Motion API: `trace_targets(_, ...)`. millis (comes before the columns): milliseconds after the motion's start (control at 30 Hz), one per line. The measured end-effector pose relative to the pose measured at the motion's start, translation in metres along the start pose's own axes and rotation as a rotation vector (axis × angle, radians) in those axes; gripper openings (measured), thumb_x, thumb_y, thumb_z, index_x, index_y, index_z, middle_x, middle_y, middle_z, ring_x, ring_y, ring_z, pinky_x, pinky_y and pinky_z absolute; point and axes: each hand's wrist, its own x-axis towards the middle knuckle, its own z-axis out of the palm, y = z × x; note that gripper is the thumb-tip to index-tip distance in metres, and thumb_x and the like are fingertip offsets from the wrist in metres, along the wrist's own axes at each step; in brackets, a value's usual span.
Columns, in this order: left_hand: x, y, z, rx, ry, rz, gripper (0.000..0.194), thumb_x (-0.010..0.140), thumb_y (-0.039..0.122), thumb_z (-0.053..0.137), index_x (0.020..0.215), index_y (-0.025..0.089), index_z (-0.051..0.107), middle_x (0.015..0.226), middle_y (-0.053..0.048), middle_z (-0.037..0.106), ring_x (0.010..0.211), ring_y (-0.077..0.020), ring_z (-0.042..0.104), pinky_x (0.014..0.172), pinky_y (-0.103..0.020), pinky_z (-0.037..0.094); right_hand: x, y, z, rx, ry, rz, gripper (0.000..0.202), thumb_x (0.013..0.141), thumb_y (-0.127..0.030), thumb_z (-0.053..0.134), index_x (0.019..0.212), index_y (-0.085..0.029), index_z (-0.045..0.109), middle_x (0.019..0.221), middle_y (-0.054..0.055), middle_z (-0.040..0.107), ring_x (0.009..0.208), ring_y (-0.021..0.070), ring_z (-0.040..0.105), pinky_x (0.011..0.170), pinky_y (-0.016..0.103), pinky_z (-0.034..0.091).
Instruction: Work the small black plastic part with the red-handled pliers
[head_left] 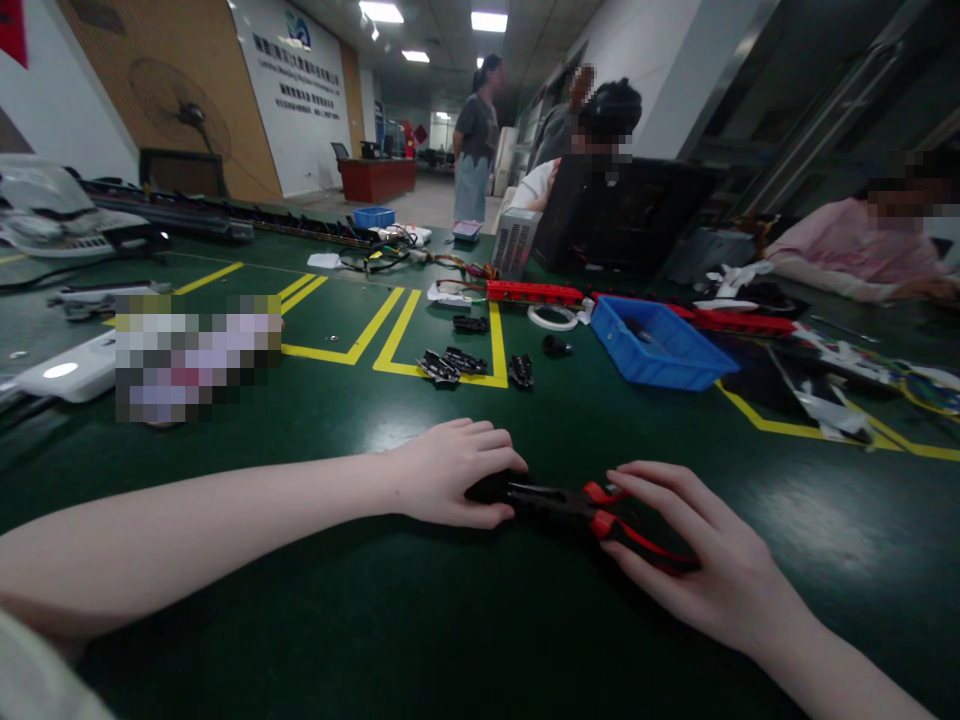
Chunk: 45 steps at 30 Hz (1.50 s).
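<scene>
Green table (pixel 420 620), blue bin (pixel 660 345) beyond pliers (pixel 592 515)

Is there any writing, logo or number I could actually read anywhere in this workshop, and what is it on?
None can be read.
White wall board: a blue logo above rows of dark characters, too small and blurred to read.
Pixelated patch on the green table: no text shows.
Pliers between the left hand and right hand: no marking shows.
</scene>
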Motion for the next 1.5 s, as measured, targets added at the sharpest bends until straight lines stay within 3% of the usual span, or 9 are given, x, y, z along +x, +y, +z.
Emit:
trace_targets(500,0.0006,-0.0003,-0.001,-0.013,-0.013,0.009,0.035,0.089,0.038,0.058,0.116,0.016,0.057,0.106,-0.006,0.061,0.093,-0.0208,0.058,0.08,-0.032,0.044,-0.0022,0.0041,0.0032,-0.053,0.021,-0.104,0.046,0.087,-0.034,0.059,0.129,-0.017,0.051,0.12,0.015,0.059,0.104,0.0243,0.062,0.084,0.038,0.057)
trace_targets(1067,0.0001,-0.0006,-0.0016,-0.018,-0.022,0.012,0.036,0.09,0.04,0.059,0.118,0.018,0.056,0.104,-0.006,0.06,0.091,-0.0202,0.057,0.078,-0.032,0.044,0.0048,-0.0045,-0.0047,-0.094,0.034,-0.174,0.041,0.089,-0.038,0.057,0.121,-0.012,0.056,0.105,0.015,0.064,0.089,0.0221,0.065,0.072,0.034,0.058)
trace_targets(1500,-0.0004,-0.0025,0.0019,0.0,-0.019,0.055,0.041,0.091,0.041,0.06,0.124,0.018,0.055,0.103,-0.008,0.059,0.09,-0.0201,0.057,0.077,-0.03,0.044,-0.0018,0.002,-0.0046,-0.058,0.02,-0.189,0.039,0.099,-0.03,0.033,0.128,-0.013,0.052,0.109,0.015,0.062,0.093,0.0212,0.062,0.076,0.035,0.054)
